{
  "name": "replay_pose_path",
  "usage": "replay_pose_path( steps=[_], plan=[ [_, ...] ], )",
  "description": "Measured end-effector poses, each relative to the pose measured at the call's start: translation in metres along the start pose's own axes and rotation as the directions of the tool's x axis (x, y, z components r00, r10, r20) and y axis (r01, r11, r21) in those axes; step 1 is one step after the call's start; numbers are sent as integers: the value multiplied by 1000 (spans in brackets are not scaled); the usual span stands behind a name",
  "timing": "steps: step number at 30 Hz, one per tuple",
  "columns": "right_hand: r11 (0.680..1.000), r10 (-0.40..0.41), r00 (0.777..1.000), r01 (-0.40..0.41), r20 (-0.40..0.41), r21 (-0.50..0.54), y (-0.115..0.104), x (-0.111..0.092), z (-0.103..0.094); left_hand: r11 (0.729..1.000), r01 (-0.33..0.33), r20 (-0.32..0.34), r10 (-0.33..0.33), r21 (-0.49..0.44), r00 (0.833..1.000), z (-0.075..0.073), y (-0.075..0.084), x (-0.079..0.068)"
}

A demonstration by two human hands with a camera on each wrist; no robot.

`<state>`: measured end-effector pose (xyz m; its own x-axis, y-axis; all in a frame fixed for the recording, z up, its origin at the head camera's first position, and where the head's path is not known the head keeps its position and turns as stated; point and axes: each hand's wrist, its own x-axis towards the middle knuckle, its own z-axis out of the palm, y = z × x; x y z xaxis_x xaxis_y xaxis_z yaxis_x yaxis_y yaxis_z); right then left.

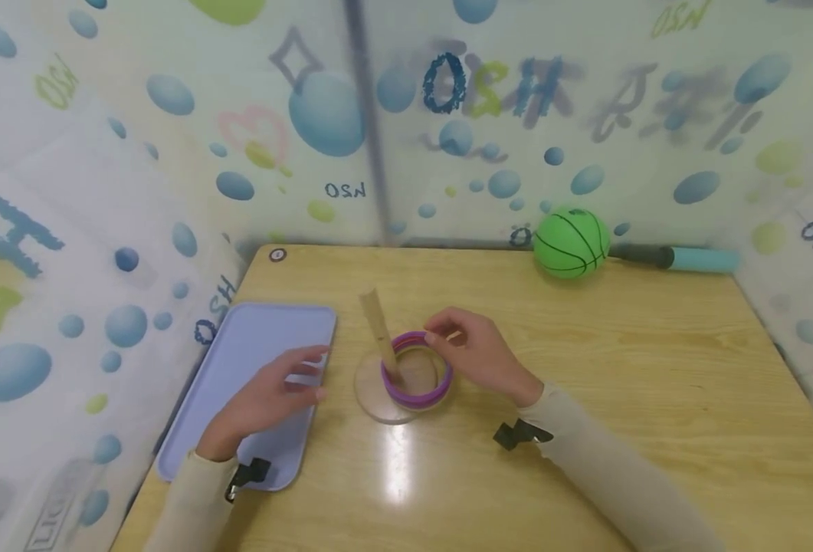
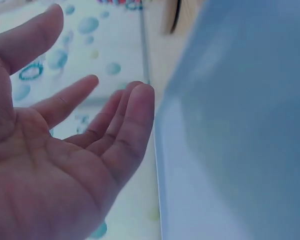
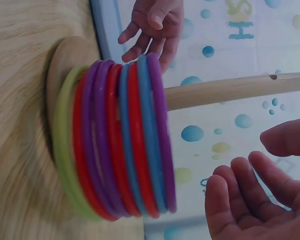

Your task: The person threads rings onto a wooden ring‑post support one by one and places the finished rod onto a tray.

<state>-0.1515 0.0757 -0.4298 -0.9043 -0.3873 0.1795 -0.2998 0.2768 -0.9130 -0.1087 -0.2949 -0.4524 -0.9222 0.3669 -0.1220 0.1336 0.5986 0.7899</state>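
A stack of several coloured rings surrounds an upright wooden peg on a round wooden base. The topmost ring is purple; below it the right wrist view shows blue, red and purple ones, with a yellow-green ring at the bottom. My right hand hovers just above the stack's right side, its fingers loosely bent. The right wrist view shows a gap between that hand and the rings, with nothing held. My left hand is held over the blue tray, fingers spread and palm bare.
The light blue tray lies on the left of the wooden table. At the back right sit a green ball and a hand pump with a turquoise body. Patterned curtains enclose the table at the back and sides.
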Motion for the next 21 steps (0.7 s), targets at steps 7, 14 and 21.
replay_pose_path(
  steps=[7, 14, 21],
  plan=[
    [996, -56, 998, 54, 24, 69, -17, 5, 9, 998, 44, -118, -37, 54, 992, -24, -11, -14],
    [990, -91, 989, 77, 115, 121, -25, 11, 23, 979, 164, -243, -131, 121, 961, -52, -28, -21],
    [981, -137, 974, 108, 183, 160, -16, 15, 34, 940, 312, -279, -266, 136, 923, -72, -47, -27]
  ],
)
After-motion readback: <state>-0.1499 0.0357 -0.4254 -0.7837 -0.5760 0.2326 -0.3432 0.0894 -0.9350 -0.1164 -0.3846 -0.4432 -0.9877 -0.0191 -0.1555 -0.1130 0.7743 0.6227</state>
